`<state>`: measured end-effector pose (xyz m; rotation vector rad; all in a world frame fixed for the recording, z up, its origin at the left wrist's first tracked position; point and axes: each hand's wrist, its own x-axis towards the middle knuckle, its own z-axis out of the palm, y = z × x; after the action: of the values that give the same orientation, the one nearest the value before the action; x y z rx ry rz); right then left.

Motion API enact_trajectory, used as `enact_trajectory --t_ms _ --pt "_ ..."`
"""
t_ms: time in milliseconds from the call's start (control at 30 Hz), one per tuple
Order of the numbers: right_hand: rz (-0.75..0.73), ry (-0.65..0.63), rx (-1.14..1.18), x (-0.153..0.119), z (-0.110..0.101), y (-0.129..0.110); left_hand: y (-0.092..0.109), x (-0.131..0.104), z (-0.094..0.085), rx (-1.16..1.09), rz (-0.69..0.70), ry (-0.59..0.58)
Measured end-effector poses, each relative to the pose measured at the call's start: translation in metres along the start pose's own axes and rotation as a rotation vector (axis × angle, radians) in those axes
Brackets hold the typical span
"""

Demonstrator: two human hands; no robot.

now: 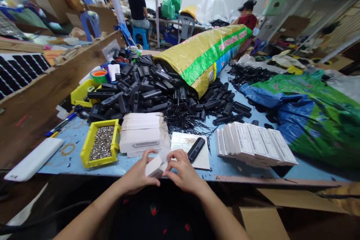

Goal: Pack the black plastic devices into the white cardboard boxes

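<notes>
Between my hands is a small white box (154, 167) with its end flaps raised. My left hand (140, 172) is wrapped round the box's left side. The fingers of my right hand (181, 170) pinch the flaps at its right end. Just behind my left hand stands a stack of flat white cartons (144, 135). Past my right hand, a black plastic device (196, 149) lies across a white card (202, 162). Farther right, a row of white boxes (250, 142) with printed outlines leans together on the blue table.
A yellow bin (84, 160) of small metal parts stands at left, near a white power bank-like block (35, 157). Behind lie heaped black casings (132, 86), thin black strips (182, 118) and a yellow-green sack (202, 56). A green-blue bag (317, 116) covers the right side. Other people (137, 3) sit beyond.
</notes>
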<state>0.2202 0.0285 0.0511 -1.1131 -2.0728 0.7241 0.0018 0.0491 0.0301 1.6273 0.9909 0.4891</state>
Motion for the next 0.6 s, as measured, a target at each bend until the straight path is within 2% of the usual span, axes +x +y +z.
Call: enact_trajectory --t_ms 67,133,167,233,300,400,467,533,600 --pt "0.078 0.132 0.19 -0.001 0.003 0.006 0.008 -0.001 -0.005 0.113 0.024 0.071" --pt "0.203 0.312 0.499 0.0 0.013 0.012 0.018 0.0 -0.005 0.192 0.109 0.041" --pt "0.275 0.348 0.662 0.002 0.018 0.015 0.023 0.002 -0.003 0.213 0.148 0.013" --pt "0.38 0.315 0.877 0.004 0.027 0.018 0.03 0.006 0.006 0.211 0.186 -0.033" --pt "0.318 0.222 0.867 0.004 0.028 0.017 0.033 0.01 0.017 0.159 0.156 0.027" --pt "0.096 0.177 0.691 0.005 0.021 0.01 0.035 0.017 0.031 0.063 0.066 0.171" --pt "0.115 0.164 0.667 0.007 0.017 0.004 0.035 0.019 0.036 0.03 0.018 0.183" --pt "0.215 0.217 0.686 0.008 0.018 -0.003 0.036 0.021 0.037 0.044 -0.019 0.159" --pt "0.21 0.293 0.631 0.006 0.022 -0.009 0.034 0.022 0.038 0.059 -0.026 0.144"
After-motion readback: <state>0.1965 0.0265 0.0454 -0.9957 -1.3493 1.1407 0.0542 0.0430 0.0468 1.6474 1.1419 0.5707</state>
